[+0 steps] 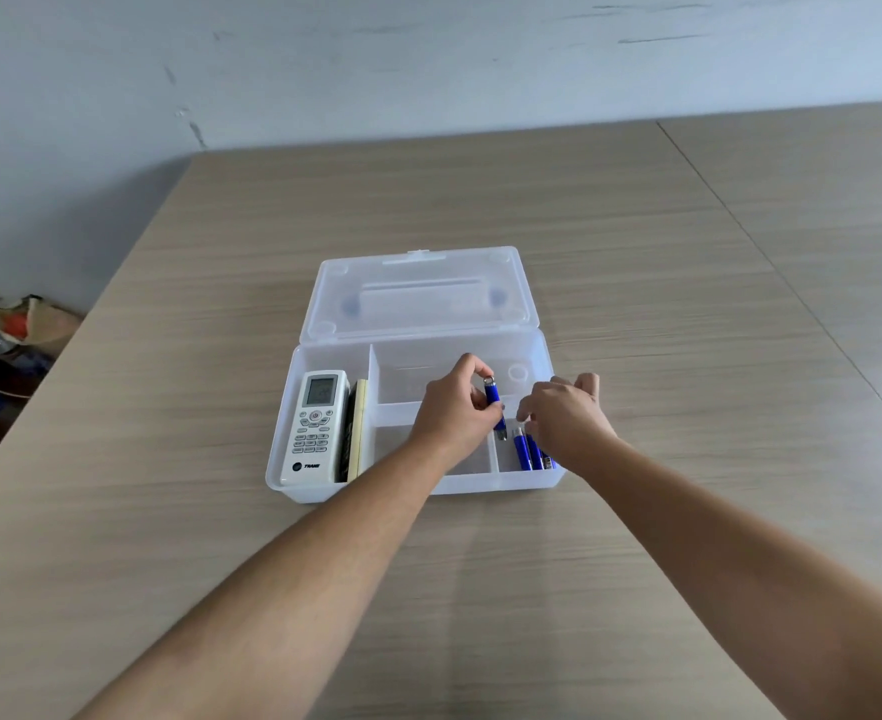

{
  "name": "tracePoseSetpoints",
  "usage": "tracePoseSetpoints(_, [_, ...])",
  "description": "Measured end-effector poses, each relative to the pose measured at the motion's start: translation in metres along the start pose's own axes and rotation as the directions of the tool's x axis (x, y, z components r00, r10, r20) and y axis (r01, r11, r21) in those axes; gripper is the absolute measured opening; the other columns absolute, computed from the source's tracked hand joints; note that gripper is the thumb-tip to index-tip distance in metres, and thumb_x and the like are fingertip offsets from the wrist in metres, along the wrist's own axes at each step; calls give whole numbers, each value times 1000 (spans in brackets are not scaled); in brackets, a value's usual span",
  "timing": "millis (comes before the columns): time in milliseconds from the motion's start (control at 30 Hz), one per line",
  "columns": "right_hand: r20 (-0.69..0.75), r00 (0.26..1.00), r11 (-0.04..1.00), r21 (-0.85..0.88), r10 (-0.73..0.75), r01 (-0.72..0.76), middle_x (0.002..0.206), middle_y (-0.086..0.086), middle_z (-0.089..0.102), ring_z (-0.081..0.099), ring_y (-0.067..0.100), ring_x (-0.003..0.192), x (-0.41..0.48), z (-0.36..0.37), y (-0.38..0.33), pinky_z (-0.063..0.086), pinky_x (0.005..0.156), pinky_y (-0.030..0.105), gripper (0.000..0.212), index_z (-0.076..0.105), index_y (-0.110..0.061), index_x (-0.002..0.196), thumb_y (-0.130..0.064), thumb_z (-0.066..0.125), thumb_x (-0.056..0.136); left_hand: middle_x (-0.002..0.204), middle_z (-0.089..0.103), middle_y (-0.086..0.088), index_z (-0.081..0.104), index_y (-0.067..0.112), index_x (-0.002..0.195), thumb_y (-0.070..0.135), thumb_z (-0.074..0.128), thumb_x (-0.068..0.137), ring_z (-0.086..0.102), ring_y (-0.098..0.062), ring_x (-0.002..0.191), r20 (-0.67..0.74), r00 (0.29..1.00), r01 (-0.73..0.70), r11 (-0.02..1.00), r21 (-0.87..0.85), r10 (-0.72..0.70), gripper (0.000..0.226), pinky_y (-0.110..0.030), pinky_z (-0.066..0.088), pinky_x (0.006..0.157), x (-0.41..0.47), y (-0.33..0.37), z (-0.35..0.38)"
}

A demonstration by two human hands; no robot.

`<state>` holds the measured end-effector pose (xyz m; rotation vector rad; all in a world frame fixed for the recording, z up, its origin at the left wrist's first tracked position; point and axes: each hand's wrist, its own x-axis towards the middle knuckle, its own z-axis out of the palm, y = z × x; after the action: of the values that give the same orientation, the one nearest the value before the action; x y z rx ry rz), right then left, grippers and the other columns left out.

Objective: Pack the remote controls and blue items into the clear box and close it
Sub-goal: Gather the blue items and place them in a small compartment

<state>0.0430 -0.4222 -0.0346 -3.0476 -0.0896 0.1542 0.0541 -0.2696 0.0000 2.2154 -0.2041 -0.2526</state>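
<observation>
The clear box (293, 485) stands open mid-table, its lid (418, 293) tipped back. In the left compartment lie a white remote control (315, 428) and a second, darker remote (355, 433) on its edge beside it. My left hand (454, 407) grips one blue stick (495, 405), held upright over the box's middle. Several more blue sticks (524, 452) lie in the front right compartment. My right hand (566, 418) hovers over them with fingertips pinched down among them; whether it holds one is hidden.
The box has empty compartments at the back and front middle. Wooden table (688, 304) stretches all around. A heap of bags and clutter (8, 335) sits on the floor past the table's left edge. A pale wall runs behind.
</observation>
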Motion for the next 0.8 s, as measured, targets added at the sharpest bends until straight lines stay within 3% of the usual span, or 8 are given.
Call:
tracePoseSetpoints(67, [-95,995,994,102,42,-32,104,-7,66,54,15,103,-5,-7,7,17,86,34,24,71,-28,100,-19,51,89,72,65,-6,52,13,106,10,66,83,60,-21,65,44,999,13,996,85,-16,27,-31,51,65,1,9,8])
tracePoseSetpoints(133, [-147,982,973,216,117,-83,102,-6,65,55,15,103,-10,-11,12,21,91,34,23,71,-26,98,-19,51,90,86,68,-9,51,12,107,8,64,83,66,-27,76,77,995,45,977,206,-62,27,-35,53,67,2,18,19])
tracePoseSetpoints(300, [-149,961,905,396,232,-157,97,-3,66,56,18,98,-24,-11,23,26,91,32,23,72,-22,95,-13,52,87,117,62,-17,47,3,120,-3,48,89,63,-32,106,97,977,112,837,536,-192,31,-33,42,71,2,30,48])
tracePoseSetpoints(367, [-123,957,842,514,263,-165,93,-2,63,56,18,92,-29,-9,27,35,87,31,22,71,-18,99,-11,55,86,121,62,-17,48,1,123,-5,48,89,62,-32,110,87,969,129,777,616,-230,34,-32,44,75,4,32,56])
tracePoseSetpoints(433, [-56,957,753,632,284,-186,90,-3,59,54,15,84,-34,-10,29,43,75,26,22,67,-15,105,-11,59,84,123,63,-16,50,0,126,-6,46,88,61,-32,112,75,955,169,734,658,-288,38,-32,46,77,7,34,59])
tracePoseSetpoints(567, [81,944,571,778,319,-260,84,-3,60,52,9,69,-40,-8,30,40,53,19,21,61,-15,106,-12,58,85,126,62,-7,55,6,125,0,49,89,60,-24,117,94,939,167,678,716,-330,37,-25,47,85,10,39,63])
tracePoseSetpoints(667, [90,941,538,801,326,-262,82,-3,60,51,8,67,-41,-8,30,40,52,20,16,59,-16,101,-11,57,85,126,61,-2,59,13,120,7,56,88,59,-20,119,126,941,117,653,749,-313,33,-23,46,92,6,43,66])
tracePoseSetpoints(800, [110,931,507,813,349,-286,80,-5,60,53,12,69,-40,-6,31,41,51,21,15,59,-15,100,-13,60,85,123,63,-4,62,11,116,5,51,89,60,-21,116,122,939,134,668,732,-321,30,-24,47,90,6,40,66])
